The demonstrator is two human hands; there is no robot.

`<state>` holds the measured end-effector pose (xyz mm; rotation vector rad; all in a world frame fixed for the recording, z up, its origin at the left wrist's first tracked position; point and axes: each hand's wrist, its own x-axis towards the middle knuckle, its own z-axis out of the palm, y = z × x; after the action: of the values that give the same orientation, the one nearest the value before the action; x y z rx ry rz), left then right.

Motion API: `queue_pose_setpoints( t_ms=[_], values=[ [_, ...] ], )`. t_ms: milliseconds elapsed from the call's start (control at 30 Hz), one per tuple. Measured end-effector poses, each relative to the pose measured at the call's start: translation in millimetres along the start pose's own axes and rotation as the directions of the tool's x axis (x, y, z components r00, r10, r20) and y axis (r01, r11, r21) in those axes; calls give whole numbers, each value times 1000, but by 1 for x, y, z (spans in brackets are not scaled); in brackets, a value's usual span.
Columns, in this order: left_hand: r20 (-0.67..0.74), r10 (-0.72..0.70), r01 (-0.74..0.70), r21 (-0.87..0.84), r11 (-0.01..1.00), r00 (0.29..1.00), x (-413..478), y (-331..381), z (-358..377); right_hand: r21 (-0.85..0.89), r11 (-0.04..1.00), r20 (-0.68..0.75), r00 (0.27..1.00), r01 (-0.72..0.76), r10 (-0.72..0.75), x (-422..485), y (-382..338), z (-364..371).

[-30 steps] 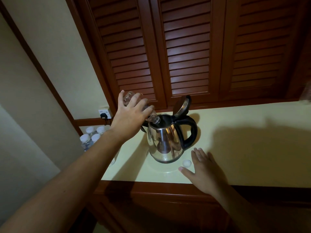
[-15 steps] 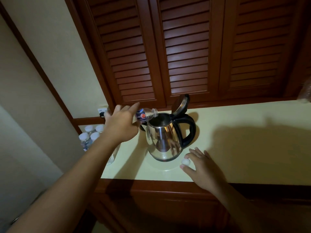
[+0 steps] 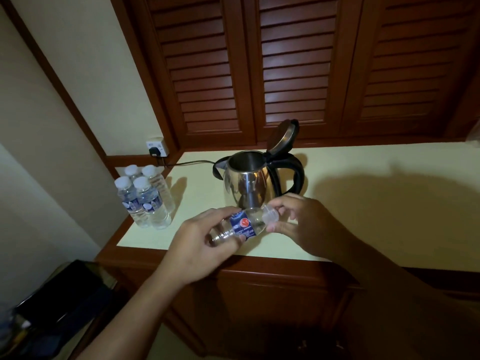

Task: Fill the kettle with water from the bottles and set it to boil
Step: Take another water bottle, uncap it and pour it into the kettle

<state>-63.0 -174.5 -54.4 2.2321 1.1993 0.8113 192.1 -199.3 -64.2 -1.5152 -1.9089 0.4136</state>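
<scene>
A steel kettle (image 3: 246, 187) with a black handle stands on the pale counter (image 3: 376, 203), its lid (image 3: 281, 137) tipped open. In front of it my left hand (image 3: 205, 245) grips a small clear bottle (image 3: 240, 226) with a blue label, held almost level with its neck pointing right. My right hand (image 3: 298, 219) pinches the white cap (image 3: 270, 216) at the bottle's mouth. Whether the cap is screwed on cannot be told. The bottle looks nearly empty.
Several capped water bottles (image 3: 145, 198) stand together at the counter's left end. A black cord (image 3: 189, 162) runs from the kettle to a wall socket (image 3: 155, 148). Louvred wooden doors (image 3: 293, 68) rise behind the counter. A dark object (image 3: 67, 297) lies low at the left.
My left hand has brought the bottle away from the kettle's mouth down to the counter's front. My right hand picked the cap off the counter and brought it to the bottle's neck.
</scene>
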Motion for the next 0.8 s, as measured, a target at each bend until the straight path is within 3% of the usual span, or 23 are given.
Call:
queue_pose_setpoints(
  t_ms=[133, 300, 467, 600, 800],
  values=[
    [-5, 22, -22, -48, 999, 1000, 0, 0, -3, 27, 1000, 60, 998, -4, 3, 0, -3, -14],
    [33, 19, -15, -116, 993, 999, 2, 7, -5, 96, 995, -13, 1000, 29, -27, -8, -5, -22],
    [94, -31, 59, -317, 947, 995, 11, 16, -4, 178, 982, -63, 996, 67, -57, -14, -9, -27],
    [121, -109, 156, -514, 843, 987, 16, 20, -5, 133, 982, -97, 987, 137, -125, -22, -12, -33],
    [439, -150, 448, -724, 525, 886, 24, 21, -4, 435, 885, -184, 979, 165, -92, -31, -22, -41]
  ],
)
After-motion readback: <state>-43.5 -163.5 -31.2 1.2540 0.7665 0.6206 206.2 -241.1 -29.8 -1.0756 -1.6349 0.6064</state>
